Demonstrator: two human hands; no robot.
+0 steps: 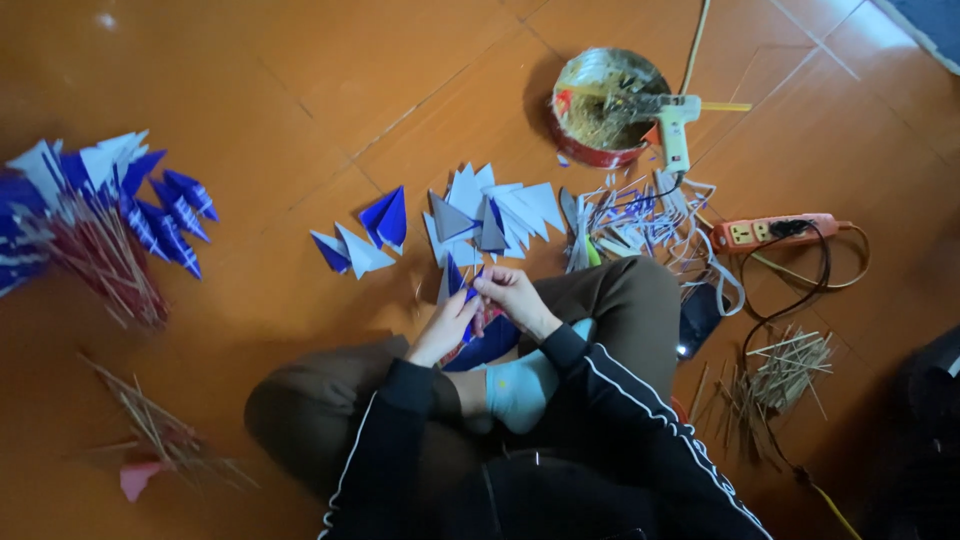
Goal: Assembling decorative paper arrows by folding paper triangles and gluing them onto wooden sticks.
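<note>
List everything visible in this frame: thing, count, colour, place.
finished paper flags on sticks: a large pile, blue and white, far left on the floor
loose paper triangles: many, blue, white and grey, floor ahead of the knees
paper strip offcuts: a heap, white and blue, right of the triangles
round tin: one, red wall, top centre
glue gun: one, pale green with orange trigger, resting on the tin rim
power strip: one, orange, right
thin sticks: two loose bunches, tan, lower right and lower left
pink paper scrap: one, lower left
floor: orange-brown tiles
left hand: pinching a blue paper piece
right hand: on the same piece
</note>
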